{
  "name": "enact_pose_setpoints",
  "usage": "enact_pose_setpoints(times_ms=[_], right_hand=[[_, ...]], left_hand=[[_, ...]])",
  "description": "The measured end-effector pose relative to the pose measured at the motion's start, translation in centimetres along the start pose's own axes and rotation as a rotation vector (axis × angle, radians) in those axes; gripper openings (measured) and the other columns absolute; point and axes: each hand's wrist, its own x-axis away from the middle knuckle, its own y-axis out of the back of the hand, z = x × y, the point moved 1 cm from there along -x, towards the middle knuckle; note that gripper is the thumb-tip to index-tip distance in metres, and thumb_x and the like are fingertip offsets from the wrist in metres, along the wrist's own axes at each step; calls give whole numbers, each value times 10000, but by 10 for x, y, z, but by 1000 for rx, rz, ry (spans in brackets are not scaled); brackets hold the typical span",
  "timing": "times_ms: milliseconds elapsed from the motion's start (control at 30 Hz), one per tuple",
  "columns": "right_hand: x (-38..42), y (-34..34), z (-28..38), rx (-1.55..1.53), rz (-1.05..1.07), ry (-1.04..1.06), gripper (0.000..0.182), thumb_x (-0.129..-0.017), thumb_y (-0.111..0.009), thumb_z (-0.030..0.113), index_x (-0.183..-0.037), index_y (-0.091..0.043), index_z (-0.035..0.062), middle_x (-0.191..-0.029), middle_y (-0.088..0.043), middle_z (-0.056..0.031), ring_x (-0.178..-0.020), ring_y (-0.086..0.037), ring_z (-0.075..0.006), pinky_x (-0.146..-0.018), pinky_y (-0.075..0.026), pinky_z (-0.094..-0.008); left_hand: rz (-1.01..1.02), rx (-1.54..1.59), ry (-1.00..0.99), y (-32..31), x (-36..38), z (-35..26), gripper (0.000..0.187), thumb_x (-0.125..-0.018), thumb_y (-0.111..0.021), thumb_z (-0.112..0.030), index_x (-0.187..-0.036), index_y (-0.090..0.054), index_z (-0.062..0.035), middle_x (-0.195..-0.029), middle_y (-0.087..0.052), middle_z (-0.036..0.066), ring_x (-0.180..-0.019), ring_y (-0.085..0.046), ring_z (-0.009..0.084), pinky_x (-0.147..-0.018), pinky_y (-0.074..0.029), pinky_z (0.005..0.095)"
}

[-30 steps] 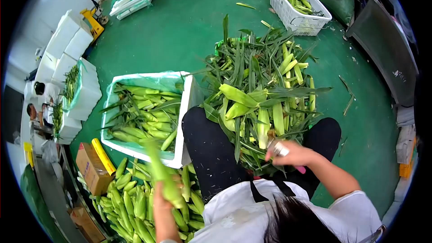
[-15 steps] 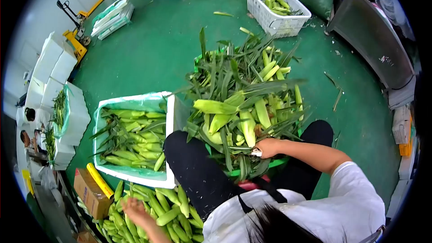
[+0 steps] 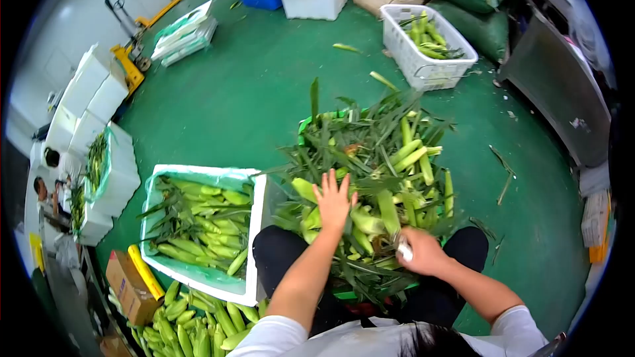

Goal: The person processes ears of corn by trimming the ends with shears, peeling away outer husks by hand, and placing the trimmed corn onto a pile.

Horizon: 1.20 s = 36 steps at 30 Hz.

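My left hand (image 3: 334, 203) lies over the heap of corn husks and leaves (image 3: 357, 139), its fingers spread and stretched forward. Nothing shows in its grasp. Low on the right side of the heap is my right hand (image 3: 422, 251), closed around a small white object (image 3: 404, 249) whose kind I cannot make out. Pale green husk pieces (image 3: 389, 211) lie just beyond the right hand. The heap fills a green container between my knees, mostly hidden by leaves.
To the left stands a white foam box (image 3: 259, 238) of corn ears. More loose corn (image 3: 192, 330) lies below it, beside a cardboard box (image 3: 129, 287). A white basket (image 3: 430, 79) with corn stands ahead. Two people (image 3: 49, 192) are at far left.
My left hand has moved from the loose corn at lower left up onto the husk heap. My right hand stays by the heap's near right side. The view has tilted slightly.
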Motion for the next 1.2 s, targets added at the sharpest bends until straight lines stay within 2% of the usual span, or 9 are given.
enact_pose_setpoints(times_ms=[133, 467, 600, 700, 867, 967, 1033, 1067, 1200], right_hand=[[-106, -49, -44, 51, -480, -186, 552, -755, -750, 178, -1229, -521, 13, -950, -663, -213, -893, -630, -417, -781, -507, -478], [-171, -98, -103, 156, -339, -287, 669, -760, -754, 220, -1317, -455, 0, -1113, -634, -206, -982, -605, -395, -856, -493, -442], [-160, -65, -128, 29, -260, -145, 606, -822, -677, 259, -1323, -472, -15, -1109, -648, -165, -932, -615, -295, -839, -492, -389], [-125, -1, -75, -412, 25, -403, 504, -802, -620, 150, -1269, -509, -5, -954, -595, -70, -815, -558, -163, -731, -466, -306], [-20, 78, -32, -608, -576, -88, 635, -855, -617, 185, -1434, -419, 17, -1065, -586, -74, -1018, -555, -187, -657, -505, -308], [39, 61, 30, -816, -449, -183, 628, -849, -629, 179, -1421, -425, 19, -1066, -589, -81, -1022, -561, -201, -685, -506, -329], [77, 19, 60, -961, -220, -368, 623, -845, -637, 175, -1411, -429, 21, -1067, -591, -85, -1025, -566, -211, -704, -506, -343], [90, -6, 75, -1045, -103, -472, 621, -843, -641, 173, -1407, -430, 22, -1068, -592, -88, -1026, -568, -215, -714, -506, -350], [116, -56, 96, -1214, -12, -673, 612, -834, -656, 165, -1389, -438, 25, -1069, -597, -97, -1032, -576, -234, -751, -506, -377]], left_hand=[[63, 120, 109, -42, 11, -1, 651, -829, -727, -361, -1417, -495, -206, -1586, -259, 145, -1449, -270, 336, -1149, -210, 594], [-112, 397, 205, -85, -3, 8, 679, -749, -751, -329, -1369, -516, -179, -1567, -300, 157, -1435, -305, 341, -1067, -340, 581], [177, 564, 416, 51, -11, -27, 483, -844, -591, -140, -1325, -562, -99, -1565, -269, 220, -1445, -254, 403, -1154, -174, 604], [-165, 1062, 198, 137, 15, 18, 381, -855, -564, -70, -1232, -607, -42, -1243, -613, 196, -1139, -598, 358, -994, -459, 423], [-530, 1528, 756, 112, 56, 233, 217, -899, -428, 6, -942, -641, 11, -840, -654, 104, -689, -620, 169, -684, -519, 283], [-767, 1227, 1035, -8, 40, 332, 185, -939, -521, -87, -1062, -630, -1, -853, -663, 103, -806, -643, 201, -742, -532, 346], [-506, 636, 1156, -94, 26, 385, 380, -884, -624, -228, -1180, -593, 9, -1040, -647, 194, -995, -645, 325, -880, -520, 446], [-266, 524, 1579, -101, 12, 382, 608, -813, -678, -314, -1292, -509, 19, -1268, -523, 268, -1151, -564, 432, -985, -473, 504], [-84, 823, 1969, -71, 1, 374, 986, -685, -852, -349, -1435, -309, -12, -1393, -409, 222, -1169, -555, 386, -951, -515, 483]])
